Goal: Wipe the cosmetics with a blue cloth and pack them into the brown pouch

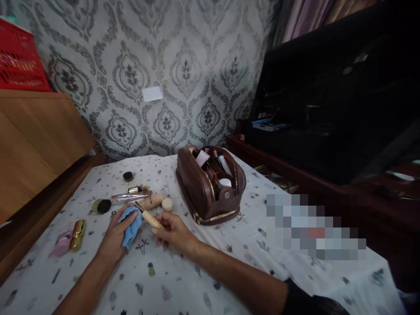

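Note:
My left hand [110,239] is closed around a crumpled blue cloth [131,228]. Between the fingers of my right hand [175,232] is a slim beige cosmetic tube [150,218], tilted, its thin dark end pointing at the cloth. Whether that end touches the cloth I cannot tell. Just behind my hands lie a beige bottle [151,201], a round cream-coloured item [167,204] and a shiny silvery-pink tube [126,197]. To the right stands an unzipped brown makeup bag [193,188] with several cosmetics inside.
A gold tube [78,235] and a pink container [63,243] lie on the left of the patterned tablecloth [170,280]. A small dark jar [127,176], a gold-and-black lipstick-like tube [138,189] and a dark-ended round container [101,206] sit farther back. A patterned wall rises behind.

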A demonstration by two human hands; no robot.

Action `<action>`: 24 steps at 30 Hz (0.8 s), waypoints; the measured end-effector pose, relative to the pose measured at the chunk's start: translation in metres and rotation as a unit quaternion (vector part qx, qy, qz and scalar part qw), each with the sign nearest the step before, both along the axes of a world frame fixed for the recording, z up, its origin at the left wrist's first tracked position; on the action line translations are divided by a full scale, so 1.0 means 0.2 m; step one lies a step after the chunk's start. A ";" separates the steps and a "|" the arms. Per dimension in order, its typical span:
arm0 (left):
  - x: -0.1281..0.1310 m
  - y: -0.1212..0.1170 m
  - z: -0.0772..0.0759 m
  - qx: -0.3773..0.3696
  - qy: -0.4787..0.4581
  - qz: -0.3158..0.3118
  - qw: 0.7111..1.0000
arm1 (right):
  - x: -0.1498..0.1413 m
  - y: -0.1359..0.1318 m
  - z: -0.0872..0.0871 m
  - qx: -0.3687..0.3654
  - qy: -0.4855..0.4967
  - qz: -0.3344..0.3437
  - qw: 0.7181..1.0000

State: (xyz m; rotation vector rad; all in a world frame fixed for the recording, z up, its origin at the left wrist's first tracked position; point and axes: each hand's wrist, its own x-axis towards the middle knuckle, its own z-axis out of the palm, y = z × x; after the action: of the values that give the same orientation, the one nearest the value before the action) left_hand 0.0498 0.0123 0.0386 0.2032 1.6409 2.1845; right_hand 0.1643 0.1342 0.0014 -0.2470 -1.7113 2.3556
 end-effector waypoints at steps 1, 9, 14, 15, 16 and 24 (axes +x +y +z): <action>0.00 0.00 0.00 0.000 -0.002 -0.012 1.000 | 0.00 0.00 -0.01 0.013 0.006 -0.005 1.000; 0.00 -0.01 0.02 -0.003 0.000 -0.089 0.996 | 0.02 0.01 0.01 -0.068 -0.009 0.079 0.995; -0.01 -0.02 0.00 -0.005 0.005 -0.106 0.994 | 0.03 0.01 0.01 -0.115 0.004 0.111 0.987; -0.01 -0.03 -0.01 -0.009 0.005 -0.113 0.994 | 0.02 0.01 0.01 -0.114 0.007 0.112 0.987; -0.01 -0.03 -0.01 -0.012 0.005 -0.119 0.993 | 0.02 0.01 0.00 -0.111 0.008 0.113 0.987; 0.01 -0.03 -0.02 -0.040 0.036 -0.136 0.989 | 0.00 0.01 -0.01 -0.009 -0.004 0.087 0.996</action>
State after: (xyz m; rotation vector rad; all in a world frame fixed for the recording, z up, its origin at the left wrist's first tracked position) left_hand 0.0508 0.0063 0.0345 0.4599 1.6285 1.9239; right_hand 0.1648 0.1357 -0.0012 -0.1144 -1.7833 2.4964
